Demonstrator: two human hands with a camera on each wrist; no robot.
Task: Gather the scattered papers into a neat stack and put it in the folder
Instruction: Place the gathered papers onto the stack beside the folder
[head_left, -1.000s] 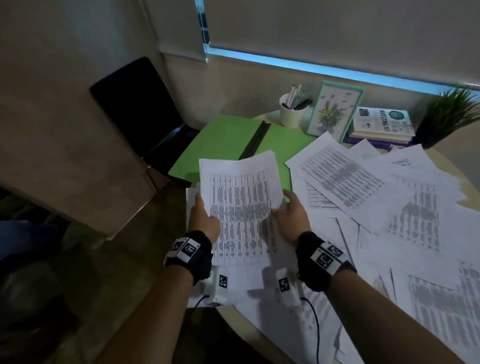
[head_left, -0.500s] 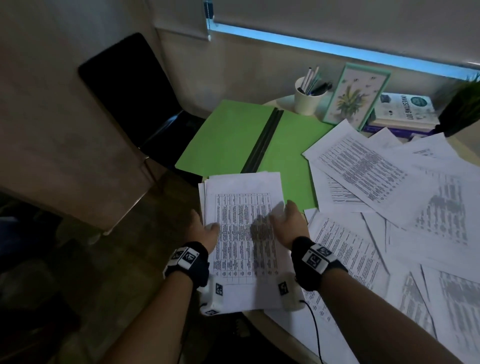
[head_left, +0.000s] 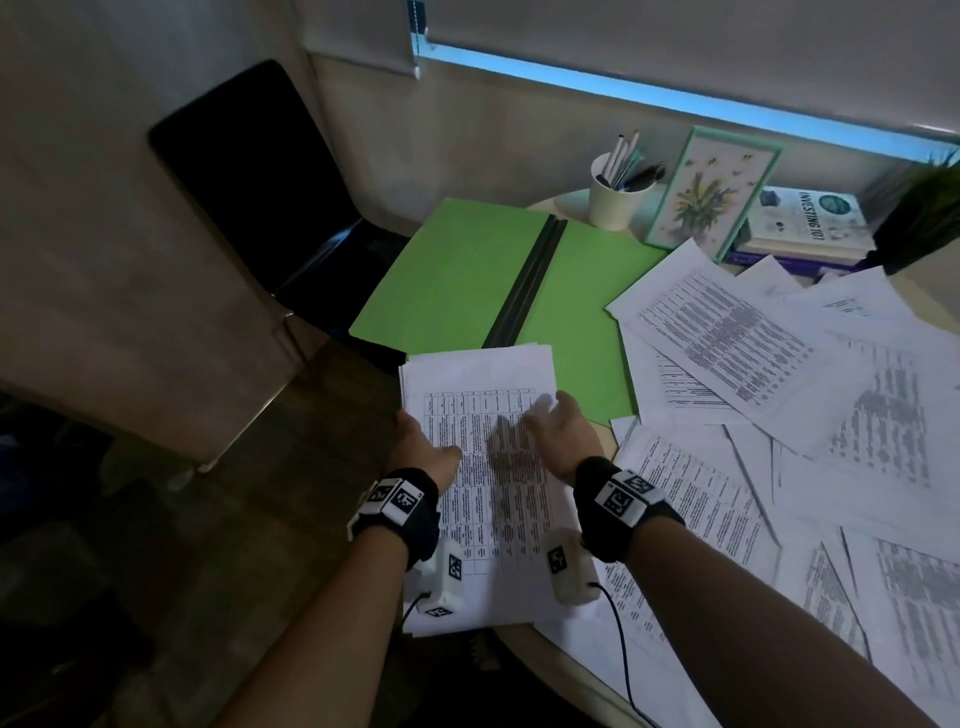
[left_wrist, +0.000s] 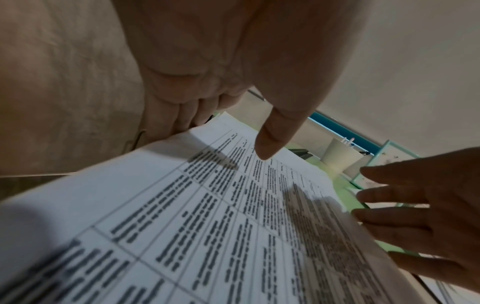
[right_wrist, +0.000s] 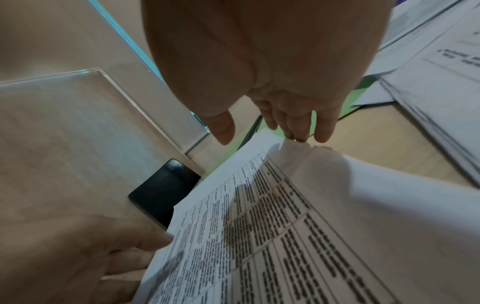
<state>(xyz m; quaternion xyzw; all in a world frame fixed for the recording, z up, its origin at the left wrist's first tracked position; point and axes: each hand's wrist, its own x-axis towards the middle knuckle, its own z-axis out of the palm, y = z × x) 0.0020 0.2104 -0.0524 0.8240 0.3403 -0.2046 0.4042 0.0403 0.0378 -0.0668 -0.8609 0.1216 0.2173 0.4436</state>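
While the chair (head_left: 249, 176) stood dark at ten o'clock beyond the table (head_left: 524, 642) edge, the left hand (head_left: 421, 449) held the stack (head_left: 488, 499) at its left edge, thumb on top of the printed sheet and fingers curled beneath it. The stack lay at six o'clock, its near end hanging over the table edge and its far end overlapping the near edge of the open green folder (head_left: 467, 280), which sat at twelve o'clock with its dark spine running up the middle. The right hand (head_left: 558, 434) hovered at the stack's right edge, fingers straight and spread, gripping nothing; whether the fingertips touched the paper could not be told. Loose papers (head_left: 727, 332) lay scattered from two to five o'clock, overlapping one another and the folder's right flap. At one o'clock stood a cup (head_left: 615, 200) of pens, a framed picture (head_left: 711, 192), books (head_left: 810, 223) and a plant (head_left: 924, 213).
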